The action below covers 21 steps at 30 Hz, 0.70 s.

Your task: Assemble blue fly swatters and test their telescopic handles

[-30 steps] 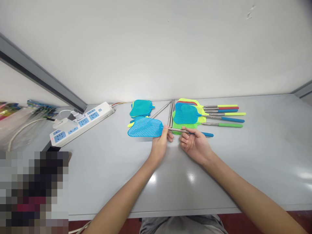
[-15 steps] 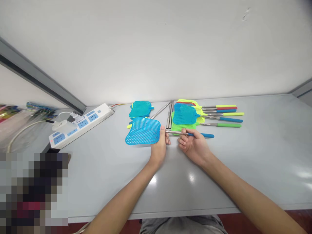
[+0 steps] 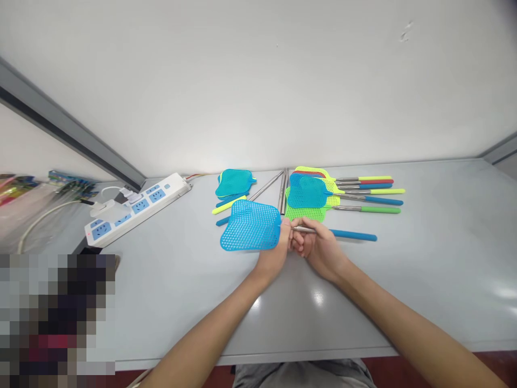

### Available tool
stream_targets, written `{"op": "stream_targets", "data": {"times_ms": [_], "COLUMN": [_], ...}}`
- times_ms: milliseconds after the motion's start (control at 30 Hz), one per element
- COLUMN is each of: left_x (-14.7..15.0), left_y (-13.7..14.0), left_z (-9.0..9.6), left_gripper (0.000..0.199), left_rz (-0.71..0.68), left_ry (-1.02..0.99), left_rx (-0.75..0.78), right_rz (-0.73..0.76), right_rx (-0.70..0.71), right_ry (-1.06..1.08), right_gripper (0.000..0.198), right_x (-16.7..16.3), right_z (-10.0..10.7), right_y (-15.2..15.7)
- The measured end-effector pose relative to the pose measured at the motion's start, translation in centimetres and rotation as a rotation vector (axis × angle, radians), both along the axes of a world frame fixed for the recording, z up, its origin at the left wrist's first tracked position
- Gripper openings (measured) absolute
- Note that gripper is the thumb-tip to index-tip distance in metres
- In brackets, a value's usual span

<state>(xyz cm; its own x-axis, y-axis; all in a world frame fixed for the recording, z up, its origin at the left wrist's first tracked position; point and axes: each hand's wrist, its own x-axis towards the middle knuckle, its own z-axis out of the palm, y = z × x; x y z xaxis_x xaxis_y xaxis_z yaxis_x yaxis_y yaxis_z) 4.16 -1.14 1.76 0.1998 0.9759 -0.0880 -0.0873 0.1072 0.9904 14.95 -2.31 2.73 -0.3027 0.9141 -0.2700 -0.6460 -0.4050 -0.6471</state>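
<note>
A blue fly swatter [image 3: 251, 226] with a perforated head, metal rod and blue grip is held level above the table, head to the left. My left hand [image 3: 278, 250] is closed on it where the head meets the rod, its thumb on top. Close beside it, my right hand [image 3: 321, 245] pinches the metal rod, and the blue grip sticks out to its right. Behind my right hand lies a pile of assembled fly swatters [image 3: 309, 191] in blue, yellow, green and red, handles pointing right. Some fingers of both hands are hidden.
Loose swatter heads [image 3: 234, 183] lie stacked at the back left, with blue and yellow grips [image 3: 228, 205] before them. Several metal rods [image 3: 282, 191] lie at the back middle. A white power strip [image 3: 139, 210] with plugs stands left, near plastic bags [image 3: 48, 215].
The held swatter has shifted right and a little toward me. My hands have come together, with my right hand now on the metal rod nearer the head.
</note>
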Motion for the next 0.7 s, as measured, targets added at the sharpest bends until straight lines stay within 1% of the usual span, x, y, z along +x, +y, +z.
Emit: {"op": "stream_targets", "data": {"times_ms": [67,100,167,300,400,533,633,700], "left_x": [0.2,0.2,0.3,0.3,0.3,0.5,0.6,0.7], "left_y": [-0.2,-0.3,-0.3,-0.1,0.0,-0.1,-0.2,-0.2], "left_z": [0.1,0.1,-0.1,-0.7,-0.9,-0.7,-0.7,-0.9], "left_gripper": [0.044,0.043,0.04,0.035,0.033,0.035,0.037,0.036], "left_rz": [-0.063,-0.064,-0.033,0.048,0.08,0.059,0.03,0.036], "left_ry": [-0.008,-0.019,-0.051,-0.094,-0.131,-0.15,-0.135,-0.14], "left_rx": [-0.017,-0.026,-0.037,-0.062,-0.1,-0.124,-0.104,-0.1], "right_rz": [0.001,-0.013,-0.046,-0.138,-0.16,-0.177,-0.194,-0.192], "right_rx": [0.024,0.041,0.094,0.252,0.319,0.301,0.249,0.216], "right_ry": [-0.043,-0.073,-0.161,-0.377,-0.457,-0.471,-0.413,-0.381], "right_gripper": [0.022,0.022,0.022,0.02,0.019,0.024,0.027,0.028], "right_x": [-0.3,-0.5,-0.6,-0.8,-0.9,-0.9,-0.9,-1.0], "right_z": [0.0,0.0,-0.1,-0.4,-0.6,-0.9,-1.1,-1.2], "right_y": [-0.2,-0.2,-0.3,-0.3,-0.2,0.1,0.2,0.2]}}
